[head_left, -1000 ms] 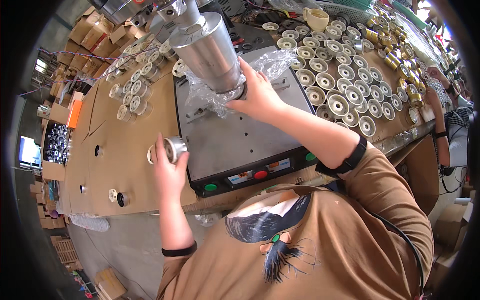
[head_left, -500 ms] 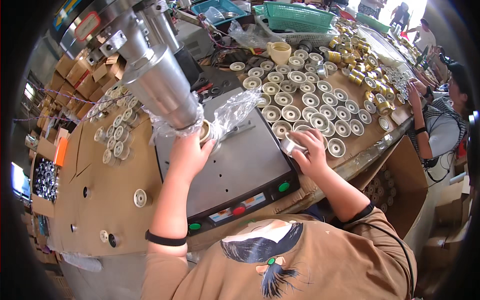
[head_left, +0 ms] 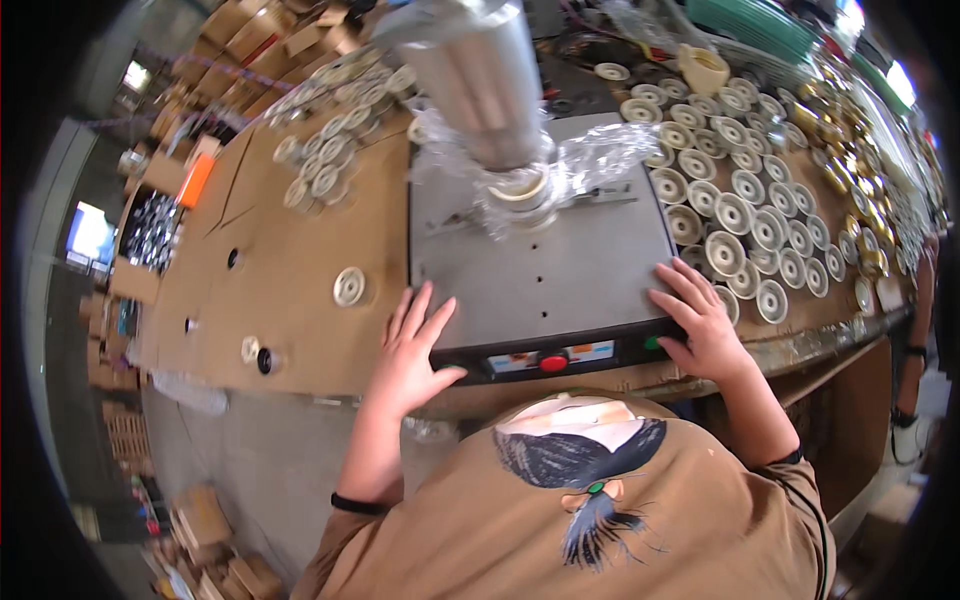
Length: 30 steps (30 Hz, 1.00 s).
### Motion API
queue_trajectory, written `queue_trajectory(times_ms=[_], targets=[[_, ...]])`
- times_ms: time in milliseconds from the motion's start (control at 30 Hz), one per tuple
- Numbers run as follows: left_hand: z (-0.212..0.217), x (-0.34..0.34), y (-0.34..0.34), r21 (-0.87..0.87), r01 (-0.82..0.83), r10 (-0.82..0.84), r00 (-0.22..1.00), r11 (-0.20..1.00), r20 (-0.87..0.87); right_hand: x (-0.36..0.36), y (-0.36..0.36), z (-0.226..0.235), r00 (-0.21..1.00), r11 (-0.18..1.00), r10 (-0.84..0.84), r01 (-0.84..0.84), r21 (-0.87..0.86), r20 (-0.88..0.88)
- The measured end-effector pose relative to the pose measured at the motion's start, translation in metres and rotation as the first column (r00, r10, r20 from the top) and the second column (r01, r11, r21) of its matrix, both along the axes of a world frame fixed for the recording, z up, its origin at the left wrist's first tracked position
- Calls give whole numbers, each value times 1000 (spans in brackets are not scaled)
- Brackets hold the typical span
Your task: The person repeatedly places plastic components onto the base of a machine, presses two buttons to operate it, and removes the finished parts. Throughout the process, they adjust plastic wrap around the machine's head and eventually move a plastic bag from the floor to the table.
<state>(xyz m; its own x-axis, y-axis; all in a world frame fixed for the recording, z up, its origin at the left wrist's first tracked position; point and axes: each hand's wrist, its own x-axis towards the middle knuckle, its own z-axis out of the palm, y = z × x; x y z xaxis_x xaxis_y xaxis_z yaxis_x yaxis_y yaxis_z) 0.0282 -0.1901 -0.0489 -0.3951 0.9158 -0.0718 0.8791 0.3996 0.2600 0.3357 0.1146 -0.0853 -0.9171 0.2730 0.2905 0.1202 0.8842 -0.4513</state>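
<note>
Both my hands rest at the front corners of a grey press base [head_left: 590, 270]. My left hand [head_left: 408, 350] lies open on the left corner, fingers spread, its thumb over the left button. My right hand [head_left: 705, 325] is open on the right corner, thumb beside a green button [head_left: 652, 343]. Between them on the front panel sits a red button [head_left: 553, 362]. Above the base hangs the press's metal cylinder [head_left: 485, 95], wrapped at its lower end in clear plastic film [head_left: 610, 150]. A cream round wheel-like part [head_left: 522, 192] stands under it, partly hidden by the film.
Many cream round parts [head_left: 733, 213] crowd the table to the right, with a cream mug [head_left: 703, 68] and gold-coloured parts [head_left: 860, 185] beyond. A single wheel-like part [head_left: 349, 286] lies on the cardboard at left. Cardboard boxes [head_left: 205, 515] stand on the floor.
My left hand has left the part under the cylinder and come down to the base's left corner. My right hand has let go of a silver round part. The view has shifted left.
</note>
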Motion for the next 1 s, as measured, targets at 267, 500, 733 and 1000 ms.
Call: queue_trajectory(times_ms=[267,500,733,1000], targets=[[-84,-149,-29,266,-646,697,687,715,-205,-13,-8,2,993,1000,-6,4,-16,-122],[-84,-132,-47,215,-573,580,814,791,35,-116,-5,35,939,949,-243,178,-259,-245],[3,-38,35,478,-407,328,913,778,243,-220,-10,37,940,899,-303,226,-376,-158],[37,-27,156,392,101,-95,995,914,-34,-155,-9,47,866,916,-361,258,-308,-347]])
